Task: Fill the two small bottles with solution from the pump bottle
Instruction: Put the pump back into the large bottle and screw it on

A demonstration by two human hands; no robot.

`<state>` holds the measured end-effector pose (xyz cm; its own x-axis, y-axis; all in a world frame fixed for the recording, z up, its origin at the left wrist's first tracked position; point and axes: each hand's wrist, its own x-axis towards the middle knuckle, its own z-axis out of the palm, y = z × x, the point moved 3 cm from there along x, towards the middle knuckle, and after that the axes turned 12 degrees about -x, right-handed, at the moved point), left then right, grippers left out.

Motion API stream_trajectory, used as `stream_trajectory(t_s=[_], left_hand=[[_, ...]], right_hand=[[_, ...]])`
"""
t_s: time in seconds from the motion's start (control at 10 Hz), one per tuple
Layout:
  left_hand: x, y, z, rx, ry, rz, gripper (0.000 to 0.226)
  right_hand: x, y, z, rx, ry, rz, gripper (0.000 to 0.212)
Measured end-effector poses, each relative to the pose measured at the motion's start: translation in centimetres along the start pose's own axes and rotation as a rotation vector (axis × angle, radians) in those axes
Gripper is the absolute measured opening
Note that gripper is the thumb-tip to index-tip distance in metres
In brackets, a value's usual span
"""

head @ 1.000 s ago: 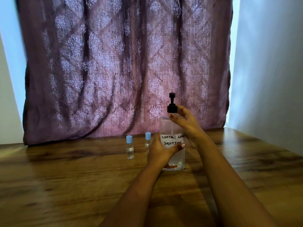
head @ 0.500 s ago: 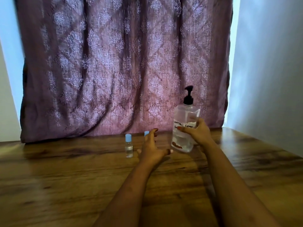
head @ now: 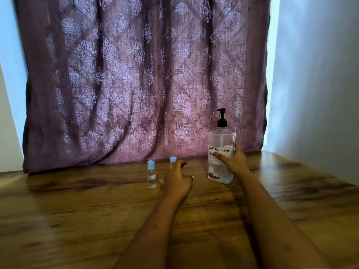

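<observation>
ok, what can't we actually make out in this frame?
Head view only:
- Right small bottle: only its blue cap shows; the left hand hides its body and fill level.
- Pump bottle label: the second line is covered by the right hand and its fingers.
- Left small bottle: too small and clear to judge its liquid level.
- Both forearms: cut off by the bottom edge.

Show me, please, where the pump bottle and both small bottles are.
pump bottle (head: 221, 137): head view, clear shoulder.
left small bottle (head: 151, 176): head view, clear body.
right small bottle (head: 172, 159): head view, blue cap.
</observation>
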<state>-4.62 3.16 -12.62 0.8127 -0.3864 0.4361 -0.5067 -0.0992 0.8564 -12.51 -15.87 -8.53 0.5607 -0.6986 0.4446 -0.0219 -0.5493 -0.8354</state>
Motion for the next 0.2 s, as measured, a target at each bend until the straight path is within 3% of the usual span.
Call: stream_trajectory(t_s=[0.1,0.2], left_hand=[[-0.34,0.19,-0.04,-0.001,-0.001,0.002,0.045],[-0.79,0.76,-0.86,0.145,0.116,0.028,0.040]], right_hand=[[-0.26,0.21,0.02,0.011,-0.019,0.004,0.058],[-0.67,-0.56,-0.10,0.001,-0.010,-0.004,0.058]])
